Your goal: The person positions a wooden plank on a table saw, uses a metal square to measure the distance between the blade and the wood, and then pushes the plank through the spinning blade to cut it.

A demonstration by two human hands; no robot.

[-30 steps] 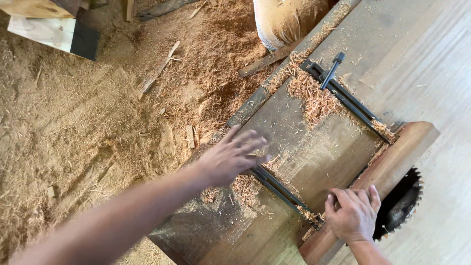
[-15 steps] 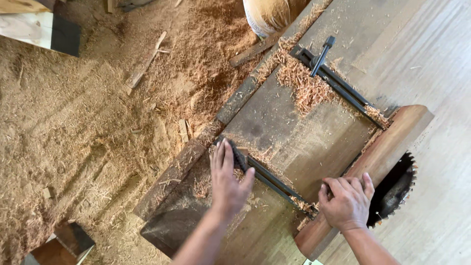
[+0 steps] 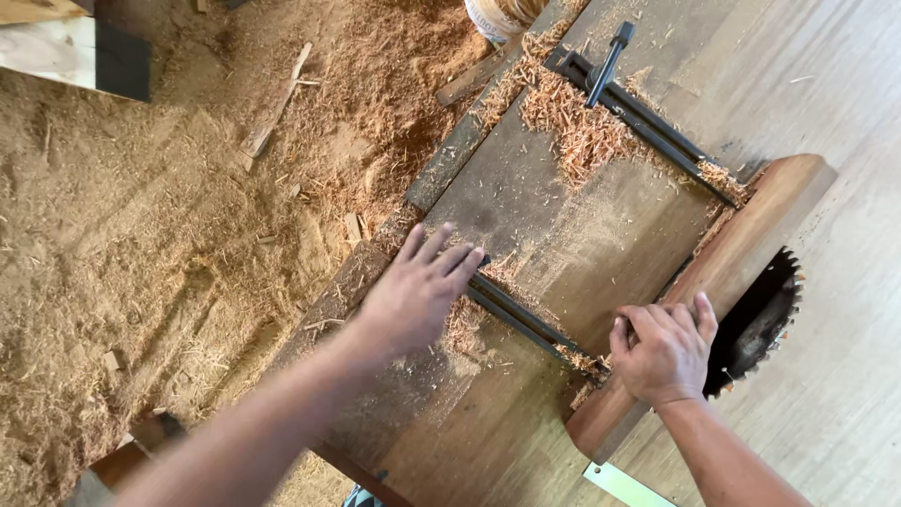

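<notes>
My left hand (image 3: 415,293) lies flat, fingers spread, on the worn saw table (image 3: 563,235), its fingertips touching the near black metal rail (image 3: 521,319) and a pile of shavings. My right hand (image 3: 664,349) grips the near end of a reddish-brown wooden plank (image 3: 732,263) that lies along the table's right side. A toothed circular saw blade (image 3: 760,324) sticks up just right of the plank, close to my right hand.
A second black rail with a handle (image 3: 610,52) crosses the far end of the table among heaped shavings (image 3: 582,131). Sawdust and wood scraps cover the floor (image 3: 141,263) to the left. A pale wooden surface (image 3: 845,122) lies at right.
My left hand has shifted along the table near the black rail, with more of the forearm now in view. The right hand has stayed on the plank.
</notes>
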